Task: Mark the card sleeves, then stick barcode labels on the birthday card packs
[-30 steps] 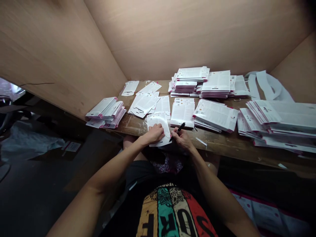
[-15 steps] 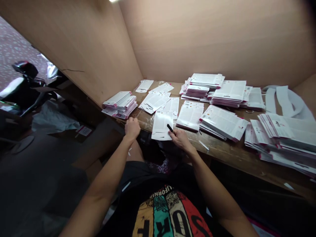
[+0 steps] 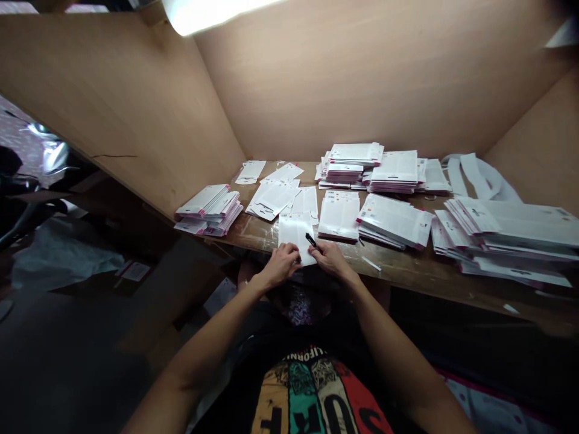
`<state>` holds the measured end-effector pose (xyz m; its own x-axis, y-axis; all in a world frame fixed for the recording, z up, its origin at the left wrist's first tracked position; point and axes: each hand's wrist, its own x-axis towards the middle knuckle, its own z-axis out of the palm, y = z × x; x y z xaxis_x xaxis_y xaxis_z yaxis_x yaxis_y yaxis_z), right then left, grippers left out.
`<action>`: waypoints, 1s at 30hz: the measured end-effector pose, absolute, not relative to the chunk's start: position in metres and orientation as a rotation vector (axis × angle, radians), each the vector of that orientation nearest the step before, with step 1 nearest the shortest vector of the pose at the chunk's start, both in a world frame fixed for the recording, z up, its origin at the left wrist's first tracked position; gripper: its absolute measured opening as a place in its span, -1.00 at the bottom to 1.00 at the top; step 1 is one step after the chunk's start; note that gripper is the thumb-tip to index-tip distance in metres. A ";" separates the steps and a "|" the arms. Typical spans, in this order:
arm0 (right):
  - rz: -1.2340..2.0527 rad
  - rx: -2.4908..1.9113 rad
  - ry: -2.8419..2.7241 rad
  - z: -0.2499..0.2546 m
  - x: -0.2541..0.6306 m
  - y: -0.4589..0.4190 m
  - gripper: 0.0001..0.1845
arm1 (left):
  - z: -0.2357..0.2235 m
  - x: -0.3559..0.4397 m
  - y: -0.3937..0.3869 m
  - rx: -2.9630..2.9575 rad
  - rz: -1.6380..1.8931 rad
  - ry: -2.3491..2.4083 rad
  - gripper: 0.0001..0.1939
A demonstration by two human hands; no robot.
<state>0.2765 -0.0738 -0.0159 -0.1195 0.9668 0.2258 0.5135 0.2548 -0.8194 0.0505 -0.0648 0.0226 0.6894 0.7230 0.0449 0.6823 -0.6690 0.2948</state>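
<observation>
centrally, a white printed card (image 3: 293, 232) lies flat on a scuffed wooden surface (image 3: 398, 271), its long side pointing away from the person and its lower end close to the surface's front edge. faint print marks its face, too small to read. the left hand (image 3: 283, 267) rests on the card's lower left part with fingers bent, its grip pressing down rather than clenched. the right hand (image 3: 332, 259) sits at the card's lower right edge, its grip closed around a black marker (image 3: 311, 240), whose barrel slants over the card. beyond the hands, more cards lie loose or in stacks with magenta-edged sides: a loose group (image 3: 274, 201) behind the left hand, a neat stack (image 3: 339, 216) just beside the card, a wider stack (image 3: 394, 220) to its right, a low pile (image 3: 208, 211) at far left, and a large spread (image 3: 502, 232) at far right. a narrow white offcut (image 3: 371, 263) lies near the right hand. tan panels (image 3: 353, 78) rise behind the surface.
</observation>
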 end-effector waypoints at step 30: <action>0.387 -1.604 -2.331 0.001 0.277 -0.105 -0.65 | -0.005 0.010 -0.040 2.772 0.481 0.868 -0.54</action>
